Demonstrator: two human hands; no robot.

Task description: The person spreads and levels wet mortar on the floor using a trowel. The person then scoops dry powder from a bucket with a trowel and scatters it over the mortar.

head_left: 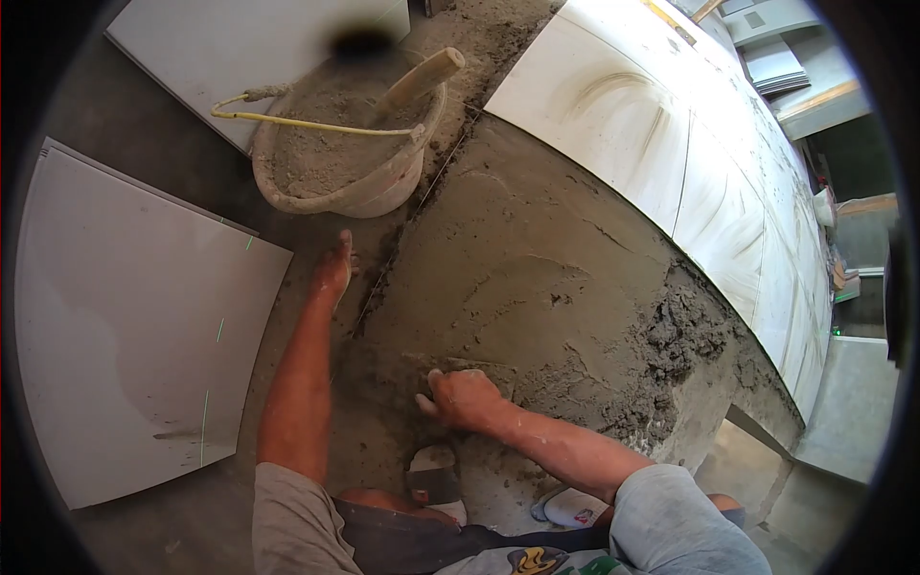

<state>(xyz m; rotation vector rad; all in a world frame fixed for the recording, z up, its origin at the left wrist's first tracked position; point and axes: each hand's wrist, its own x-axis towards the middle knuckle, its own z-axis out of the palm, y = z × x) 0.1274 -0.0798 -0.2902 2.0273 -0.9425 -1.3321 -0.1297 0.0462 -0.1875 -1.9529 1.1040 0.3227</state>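
Note:
My right hand [465,398] is closed round the grip of a flat trowel [500,374], its fingers hiding the handle. The mortar-smeared blade lies at the near edge of a bed of wet grey mortar [517,240], smooth in the middle and crumbly along the right. My left hand [335,268] is stretched forward with straight fingers, holding nothing, just short of a mortar bucket [383,195]. Grey mix fills much of this bucket. A wooden handle [422,81] sticks up out of it, and a yellow bail [316,123] crosses its top.
Large white tiles [613,125], smeared with mortar, lie laid on the right. Loose tiles lie at left [144,326] and behind the bucket [249,48]. A thin string [422,206] runs along the mortar's left edge. My sandalled feet [436,479] are close below the trowel.

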